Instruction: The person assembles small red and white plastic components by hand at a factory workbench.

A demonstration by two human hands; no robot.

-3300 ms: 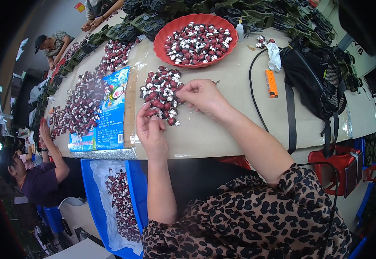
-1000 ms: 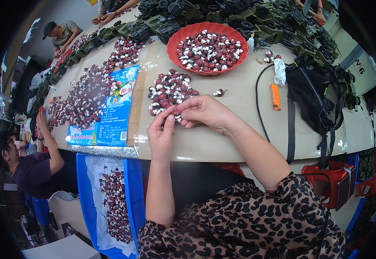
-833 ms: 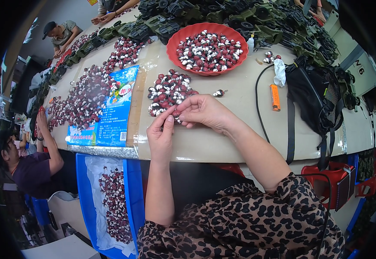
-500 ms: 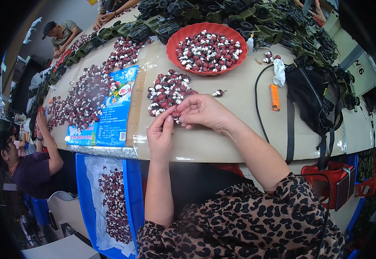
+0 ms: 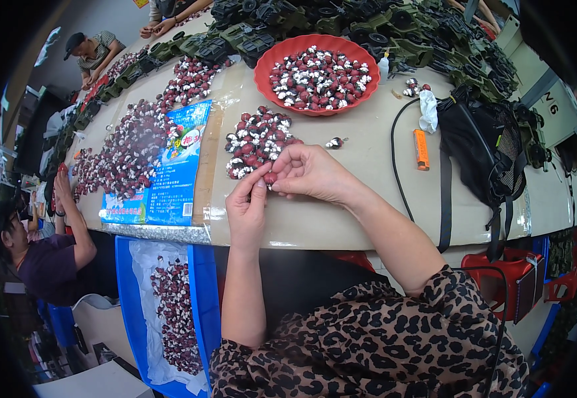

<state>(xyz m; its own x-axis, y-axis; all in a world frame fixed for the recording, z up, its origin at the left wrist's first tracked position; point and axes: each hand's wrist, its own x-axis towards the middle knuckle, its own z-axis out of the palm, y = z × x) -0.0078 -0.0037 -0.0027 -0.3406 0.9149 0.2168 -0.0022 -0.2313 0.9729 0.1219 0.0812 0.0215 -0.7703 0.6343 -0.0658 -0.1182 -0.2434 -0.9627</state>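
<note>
Where taped, table (image 5: 365, 140) glossy by hands (image 5: 247, 202), wall (image 5: 106, 16) grey

Wearer's clothing: brown shirt (image 5: 381, 348) with black leopard spots; short, loose sleeves (image 5: 446, 295) of matching cloth; dark trousers (image 5: 302, 272); thin black cable (image 5: 503, 318) along the shirt's right side; bare hands (image 5: 312, 174).

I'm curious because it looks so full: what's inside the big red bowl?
The red bowl holds heaped small pieces, dark red and white with some black. They cover its bottom, so what's underneath can't be seen.
</note>
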